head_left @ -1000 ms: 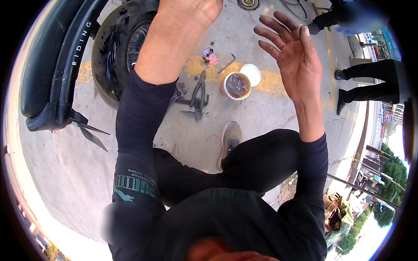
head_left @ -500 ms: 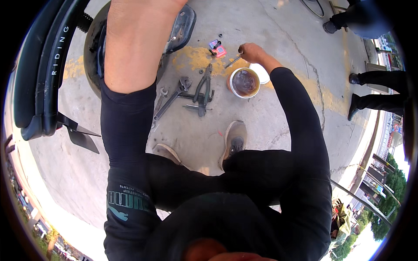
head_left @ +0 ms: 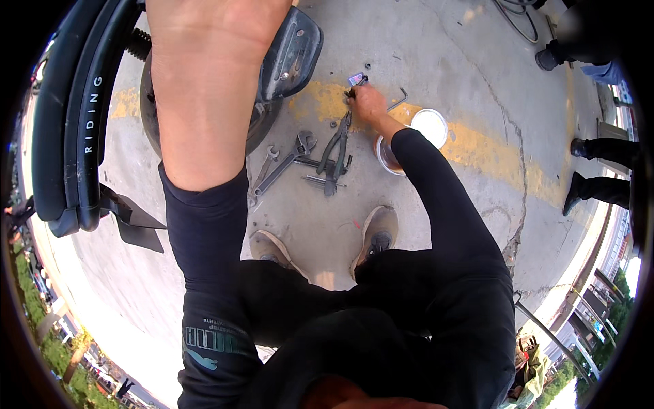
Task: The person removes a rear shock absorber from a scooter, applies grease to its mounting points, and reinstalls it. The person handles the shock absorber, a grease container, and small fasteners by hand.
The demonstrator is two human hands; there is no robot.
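Note:
My right hand (head_left: pixel 370 103) reaches down to a small blue packet (head_left: pixel 355 78) with dark small parts, fingers closed on something I cannot make out. An L-shaped hex key (head_left: pixel 399 101) lies right of it. Below are pliers (head_left: pixel 335 151), an adjustable wrench (head_left: pixel 286 161) and a spanner (head_left: pixel 263 170). A tub of brown grease (head_left: pixel 383 157) with a white lid (head_left: pixel 429 127) is partly under my right arm. My left hand (head_left: pixel 228 20) is at the top edge, beside the black tyre and metal step plate (head_left: pixel 289 51) of a vehicle, its fingers out of frame.
A long black padded vehicle part (head_left: pixel 68 129) fills the left side, with a dark plate (head_left: pixel 136 228) below. My shoes (head_left: pixel 378 228) are below the tools. Two people's legs (head_left: pixel 603 187) stand at the right. A hose (head_left: pixel 521 20) lies at the top right.
My raised, open right hand came down to the hex key, then moved left to the small packet, leaving the key on the ground. My left forearm shifted left and the view tilted.

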